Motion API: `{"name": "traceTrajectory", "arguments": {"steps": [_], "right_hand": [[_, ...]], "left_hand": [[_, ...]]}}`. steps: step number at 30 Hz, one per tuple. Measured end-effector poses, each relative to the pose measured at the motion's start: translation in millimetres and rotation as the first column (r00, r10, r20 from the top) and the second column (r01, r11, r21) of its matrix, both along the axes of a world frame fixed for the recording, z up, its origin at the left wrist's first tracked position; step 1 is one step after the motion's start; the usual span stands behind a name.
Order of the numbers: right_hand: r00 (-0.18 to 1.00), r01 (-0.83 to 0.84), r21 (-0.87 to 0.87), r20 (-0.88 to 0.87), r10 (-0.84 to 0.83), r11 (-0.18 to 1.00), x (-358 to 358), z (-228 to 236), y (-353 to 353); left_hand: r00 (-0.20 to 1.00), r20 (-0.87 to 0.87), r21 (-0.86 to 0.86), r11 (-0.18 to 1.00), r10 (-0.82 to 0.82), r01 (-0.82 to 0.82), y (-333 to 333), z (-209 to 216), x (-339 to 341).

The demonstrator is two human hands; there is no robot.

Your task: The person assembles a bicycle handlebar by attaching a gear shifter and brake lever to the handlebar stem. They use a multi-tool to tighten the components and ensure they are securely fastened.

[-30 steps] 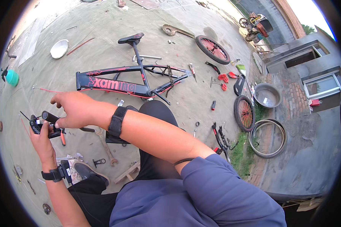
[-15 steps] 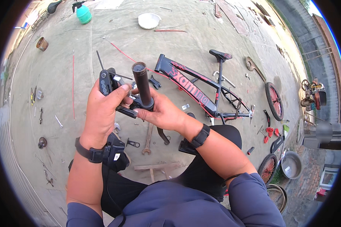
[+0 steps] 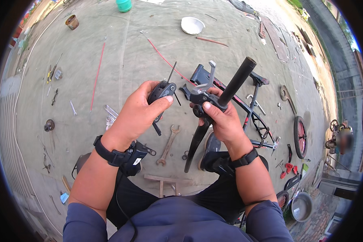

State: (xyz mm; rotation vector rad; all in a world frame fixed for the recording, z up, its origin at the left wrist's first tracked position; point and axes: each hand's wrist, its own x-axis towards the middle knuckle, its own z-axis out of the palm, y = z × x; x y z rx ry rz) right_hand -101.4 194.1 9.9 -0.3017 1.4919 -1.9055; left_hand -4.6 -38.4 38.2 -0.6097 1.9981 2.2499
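My left hand (image 3: 135, 111) is closed on a black folding multi-tool (image 3: 162, 92), with thin hex keys folded out of it. My right hand (image 3: 232, 125) grips a black bicycle handlebar (image 3: 238, 80), tilted so that one end rises to the upper right and the other drops between my knees. A brake lever (image 3: 207, 82) with a silver blade sits on the bar, its clamp by my right thumb. Tool and lever are apart. Beyond my right hand the dark bicycle frame (image 3: 250, 115) with red markings lies on the ground, partly hidden.
A large open-end wrench (image 3: 169, 143) lies between my feet, near a wooden stool (image 3: 167, 178). Red cables (image 3: 98, 74), a white bowl (image 3: 192, 26) and a rusty can (image 3: 71, 22) are farther off. Right are a wheel (image 3: 299, 137) and a metal basin (image 3: 302, 207).
My hands have moved apart: the multi-tool is now away from the handlebar. The bar has shifted right and tilted, bringing the brake lever's silver blade into sight. The view has shifted too.
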Motion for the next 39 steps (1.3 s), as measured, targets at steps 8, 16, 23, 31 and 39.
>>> {"name": "traceTrajectory", "arguments": {"steps": [8,16,23,31,39], "right_hand": [[0.99,0.129,-0.129,0.075,-0.12,0.983,-6,-2,7],[0.979,0.185,-0.107,0.106,-0.174,0.977,-13,-2,13],[0.966,0.196,-0.161,0.201,-0.162,0.967,-10,4,12],[0.957,0.2,-0.129,0.239,-0.165,0.971,2,21,-1],[0.969,0.188,-0.085,0.176,-0.171,0.978,7,29,-5]], "left_hand": [[0.993,-0.1,-0.168,0.985,-0.06,0.042,1,-9,5],[0.997,-0.06,-0.038,0.998,-0.047,0.044,4,-3,5],[0.997,-0.044,0.308,0.948,-0.067,0.077,-1,1,8],[0.972,-0.2,0.217,0.961,-0.126,0.169,10,7,11],[0.846,-0.329,-0.008,0.897,-0.419,0.441,17,25,13]]}}
